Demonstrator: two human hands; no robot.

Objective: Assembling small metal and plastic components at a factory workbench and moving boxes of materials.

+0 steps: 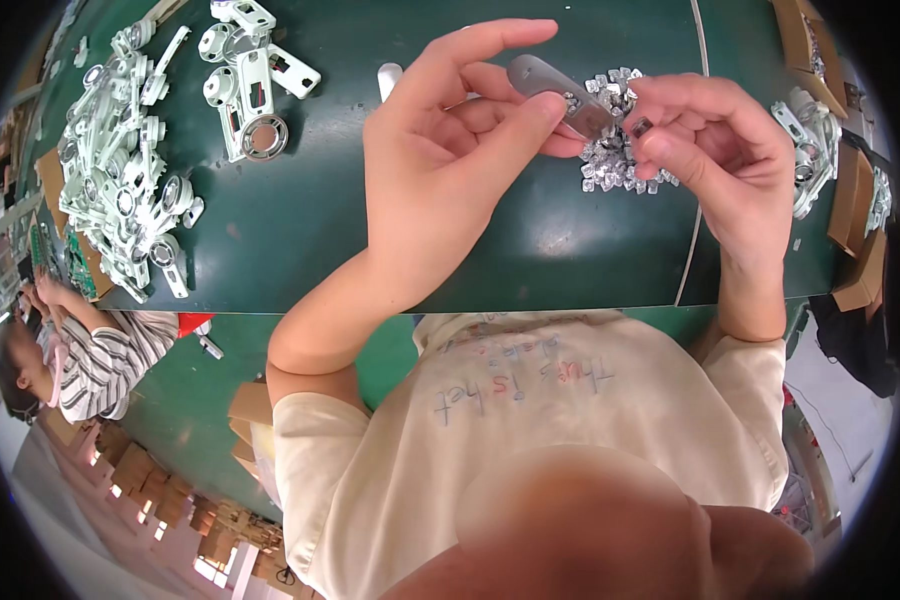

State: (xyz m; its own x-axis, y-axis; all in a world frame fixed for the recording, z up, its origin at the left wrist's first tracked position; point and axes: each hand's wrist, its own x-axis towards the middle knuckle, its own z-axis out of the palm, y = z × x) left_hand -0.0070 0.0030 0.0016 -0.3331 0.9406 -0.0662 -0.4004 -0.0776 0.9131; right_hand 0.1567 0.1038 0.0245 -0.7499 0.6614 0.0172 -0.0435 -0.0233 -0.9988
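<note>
I'm watching the left hand pinching a grey casing under its thumb, index finger sticking out, while the right hand is gripping a small dark piece near the casing's four o'clock end. Shiny little pieces are lying heaped toward five o'clock, white parts at nine.

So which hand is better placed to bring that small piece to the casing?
Likely the right hand: it pinches the small piece close to the grey casing, which the left hand holds.

on the table, housings lie left of piled pieces.
</note>
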